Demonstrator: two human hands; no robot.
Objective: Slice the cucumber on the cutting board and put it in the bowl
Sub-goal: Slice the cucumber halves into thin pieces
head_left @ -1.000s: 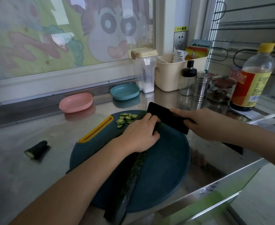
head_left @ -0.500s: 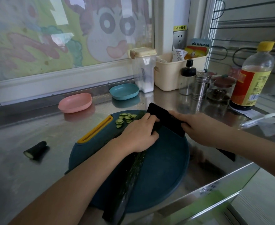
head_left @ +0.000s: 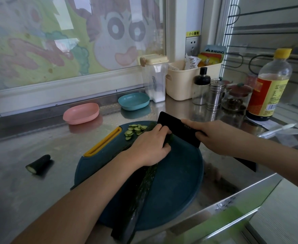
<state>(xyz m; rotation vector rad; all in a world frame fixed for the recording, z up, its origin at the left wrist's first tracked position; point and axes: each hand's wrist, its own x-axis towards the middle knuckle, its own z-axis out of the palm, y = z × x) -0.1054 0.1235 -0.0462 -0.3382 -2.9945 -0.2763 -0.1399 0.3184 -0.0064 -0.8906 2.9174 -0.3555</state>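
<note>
A long dark green cucumber (head_left: 141, 191) lies along the round dark blue cutting board (head_left: 178, 187), its near end past the board's edge. My left hand (head_left: 150, 147) grips the cucumber near its far end, fingers curled against the blade. My right hand (head_left: 213, 136) holds a black cleaver (head_left: 174, 125), blade down on the cucumber just beyond my left fingers. Several thin cucumber slices (head_left: 135, 130) lie in a small pile at the board's far edge. A pink bowl (head_left: 81, 113) and a teal bowl (head_left: 133, 101) stand behind the board.
A cut cucumber end (head_left: 39, 163) lies on the steel counter to the left. At the back right stand a salt box (head_left: 155, 78), a cream basket (head_left: 181, 81), shakers (head_left: 215, 94), a jar and a sauce bottle (head_left: 269, 85). A pen (head_left: 276, 131) lies right. The counter's front edge runs close below the board.
The cleaver and my right hand rocked slightly, lifting and coming back down on the cucumber. My left hand stayed in place on it.
</note>
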